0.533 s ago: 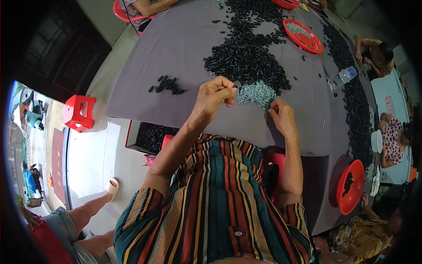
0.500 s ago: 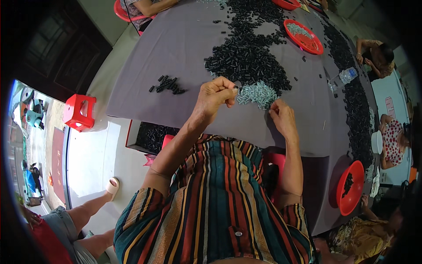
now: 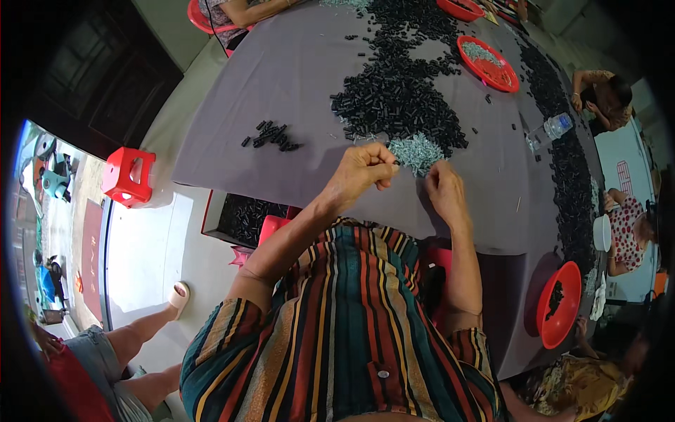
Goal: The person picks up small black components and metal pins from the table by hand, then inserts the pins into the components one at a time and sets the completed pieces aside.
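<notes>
Pinched between thumb and forefinger of my left hand (image 3: 363,172) is a small black tube-shaped piece (image 3: 396,164), mostly covered by the fingertips. My right hand (image 3: 446,191) has its fingers pressed together at the near edge of a heap of small silvery metal pieces (image 3: 416,152); whatever it pinches is too small to make out. A short gap separates the two hands. Directly beyond the silvery heap spreads a large pile of black tube-shaped pieces (image 3: 394,105). A smaller group of the same black pieces (image 3: 272,135) lies to the left on the grey cloth.
The grey-covered table (image 3: 242,91) carries red trays (image 3: 503,86), a clear plastic bottle (image 3: 540,135) and a red basin (image 3: 573,309). Below its near edge, an open drawer (image 3: 242,218) holds dark pieces. A red stool (image 3: 129,176) stands left. Several people sit or stand around.
My left hand has moved right and toward me, still pinching the black piece, so it is closer to my right hand. My right hand has shifted slightly left.
</notes>
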`<action>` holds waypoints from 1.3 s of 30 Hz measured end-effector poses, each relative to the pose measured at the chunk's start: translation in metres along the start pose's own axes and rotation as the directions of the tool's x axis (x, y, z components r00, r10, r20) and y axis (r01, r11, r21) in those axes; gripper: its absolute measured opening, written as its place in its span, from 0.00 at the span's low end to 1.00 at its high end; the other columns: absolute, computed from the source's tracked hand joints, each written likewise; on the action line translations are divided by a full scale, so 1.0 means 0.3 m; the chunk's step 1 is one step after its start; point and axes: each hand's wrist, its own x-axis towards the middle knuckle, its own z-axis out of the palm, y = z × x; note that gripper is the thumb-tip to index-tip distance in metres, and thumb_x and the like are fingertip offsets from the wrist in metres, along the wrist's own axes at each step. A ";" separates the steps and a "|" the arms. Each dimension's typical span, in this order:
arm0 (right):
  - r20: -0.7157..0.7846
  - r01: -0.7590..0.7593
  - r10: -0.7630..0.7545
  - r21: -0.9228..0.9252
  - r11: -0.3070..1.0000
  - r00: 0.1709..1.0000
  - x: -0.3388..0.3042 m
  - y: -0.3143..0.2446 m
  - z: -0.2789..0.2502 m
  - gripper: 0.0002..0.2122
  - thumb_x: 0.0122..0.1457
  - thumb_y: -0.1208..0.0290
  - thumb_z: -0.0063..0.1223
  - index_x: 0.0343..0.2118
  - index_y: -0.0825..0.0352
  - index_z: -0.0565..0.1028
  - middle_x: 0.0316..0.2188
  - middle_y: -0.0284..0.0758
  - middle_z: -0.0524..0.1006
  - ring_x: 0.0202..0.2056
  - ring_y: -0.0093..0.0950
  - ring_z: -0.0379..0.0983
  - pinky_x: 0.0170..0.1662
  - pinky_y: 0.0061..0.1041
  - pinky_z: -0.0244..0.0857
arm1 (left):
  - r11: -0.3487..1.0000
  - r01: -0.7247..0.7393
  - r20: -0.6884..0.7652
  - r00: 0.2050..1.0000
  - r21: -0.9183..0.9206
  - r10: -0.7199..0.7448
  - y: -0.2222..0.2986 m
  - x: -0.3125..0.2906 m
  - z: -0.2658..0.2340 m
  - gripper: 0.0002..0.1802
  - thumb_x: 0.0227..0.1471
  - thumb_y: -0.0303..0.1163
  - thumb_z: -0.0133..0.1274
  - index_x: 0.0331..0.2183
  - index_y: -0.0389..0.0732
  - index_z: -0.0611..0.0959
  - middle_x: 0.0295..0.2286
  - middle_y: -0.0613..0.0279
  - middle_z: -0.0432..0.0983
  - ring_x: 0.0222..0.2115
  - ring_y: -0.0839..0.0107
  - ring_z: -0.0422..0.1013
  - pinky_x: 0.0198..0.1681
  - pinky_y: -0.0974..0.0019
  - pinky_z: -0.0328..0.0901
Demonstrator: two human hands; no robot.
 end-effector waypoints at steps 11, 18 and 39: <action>0.086 -0.159 0.160 0.834 0.529 0.983 0.011 -0.016 -0.028 0.05 0.54 0.79 0.46 0.34 0.70 0.70 0.24 0.32 0.72 0.23 0.19 0.68 0.28 0.17 0.65 | 1.000 0.009 0.041 0.999 0.026 -0.010 -0.031 0.002 0.023 0.05 0.46 0.25 0.52 0.28 0.34 0.75 0.21 0.64 0.71 0.23 0.77 0.70 0.26 0.74 0.66; 0.134 -0.196 0.208 0.928 0.317 0.969 0.002 -0.104 -0.062 0.03 0.53 0.78 0.49 0.30 0.71 0.70 0.27 0.35 0.72 0.24 0.22 0.68 0.30 0.21 0.66 | 0.996 -0.078 0.033 0.997 0.045 0.076 -0.019 -0.013 0.038 0.05 0.45 0.24 0.53 0.28 0.34 0.75 0.20 0.64 0.72 0.21 0.80 0.68 0.24 0.75 0.65; -0.022 0.014 0.017 0.923 0.384 1.000 -0.014 -0.166 -0.095 0.05 0.52 0.77 0.51 0.30 0.72 0.71 0.25 0.33 0.71 0.25 0.19 0.68 0.29 0.17 0.65 | 0.979 -0.170 0.174 0.967 -0.109 0.187 -0.005 -0.032 0.064 0.05 0.46 0.21 0.52 0.30 0.34 0.76 0.25 0.67 0.72 0.28 0.81 0.67 0.32 0.77 0.64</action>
